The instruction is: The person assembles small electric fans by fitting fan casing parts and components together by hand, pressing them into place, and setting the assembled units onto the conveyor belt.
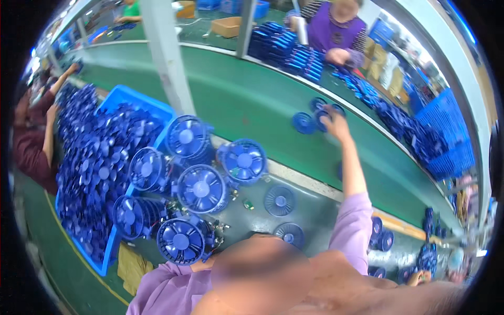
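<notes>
My right arm, in a light purple sleeve, stretches far out over the green conveyor belt [236, 89]. At its end my right hand [334, 123] has its fingers curled onto a round blue fan part [322, 119]; motion blurs the fingertips. Similar blue round parts [303, 123] lie beside it on the belt. My left hand is out of sight; only the left sleeve [170, 286] shows. On the near bench, several blue fan housings with blades [201, 189] stand clustered at the left. Two round blue grilles [280, 201] lie flat to their right.
A blue crate [113, 249] heaped with fan blades [105, 168] stands at the left. A grey post [165, 58] rises by the belt. Across it, a person in a purple vest [336, 31] works behind stacked blue parts [289, 50]. A blue basket [446, 131] is at far right.
</notes>
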{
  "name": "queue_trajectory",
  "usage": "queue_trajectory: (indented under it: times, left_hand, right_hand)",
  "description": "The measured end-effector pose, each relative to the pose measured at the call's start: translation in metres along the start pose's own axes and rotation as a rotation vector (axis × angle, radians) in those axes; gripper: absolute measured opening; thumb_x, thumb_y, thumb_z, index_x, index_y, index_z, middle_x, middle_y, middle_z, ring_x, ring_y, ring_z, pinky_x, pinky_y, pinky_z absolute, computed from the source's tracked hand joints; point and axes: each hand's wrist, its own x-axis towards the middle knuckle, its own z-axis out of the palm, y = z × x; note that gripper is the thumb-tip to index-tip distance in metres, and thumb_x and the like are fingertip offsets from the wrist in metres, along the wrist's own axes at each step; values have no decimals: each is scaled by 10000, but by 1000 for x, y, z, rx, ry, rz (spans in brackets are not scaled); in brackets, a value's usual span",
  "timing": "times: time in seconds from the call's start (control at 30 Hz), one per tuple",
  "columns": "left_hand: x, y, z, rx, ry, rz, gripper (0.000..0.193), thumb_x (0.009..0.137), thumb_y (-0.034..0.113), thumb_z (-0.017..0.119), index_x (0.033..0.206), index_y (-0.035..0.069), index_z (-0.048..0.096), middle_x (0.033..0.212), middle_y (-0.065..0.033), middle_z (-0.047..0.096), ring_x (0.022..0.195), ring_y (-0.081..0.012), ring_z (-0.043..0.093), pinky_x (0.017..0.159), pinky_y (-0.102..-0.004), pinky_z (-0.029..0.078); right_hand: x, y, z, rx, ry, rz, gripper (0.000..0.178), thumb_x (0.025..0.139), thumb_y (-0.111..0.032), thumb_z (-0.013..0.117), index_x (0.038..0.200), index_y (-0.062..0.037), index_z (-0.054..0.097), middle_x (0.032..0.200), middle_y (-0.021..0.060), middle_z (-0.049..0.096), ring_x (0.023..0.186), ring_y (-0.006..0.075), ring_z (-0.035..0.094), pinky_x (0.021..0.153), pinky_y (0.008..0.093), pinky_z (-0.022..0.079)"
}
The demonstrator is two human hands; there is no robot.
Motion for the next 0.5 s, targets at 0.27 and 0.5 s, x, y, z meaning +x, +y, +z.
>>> queue_trajectory:
  times: [0.27,0.5]
  left_hand:
    - [8,-6,-6,14,11,152,186,949,201,576,1009,32,627,852,-92,642,745,-189,635,631,-332,497]
    - [3,12,-4,-125,-22,143,186,952,190,548,987,21,615,827,-91,639,723,-180,624,613,-320,486]
  right_hand:
    - [21,99,38,-251,-44,363,622,849,-582,579,1150,-38,613,1149,176,632,1046,353,593,867,436,457]
    - [-28,31,22,-258,-117,196,341,821,-406,692,792,-103,538,992,92,599,983,339,539,828,494,411]
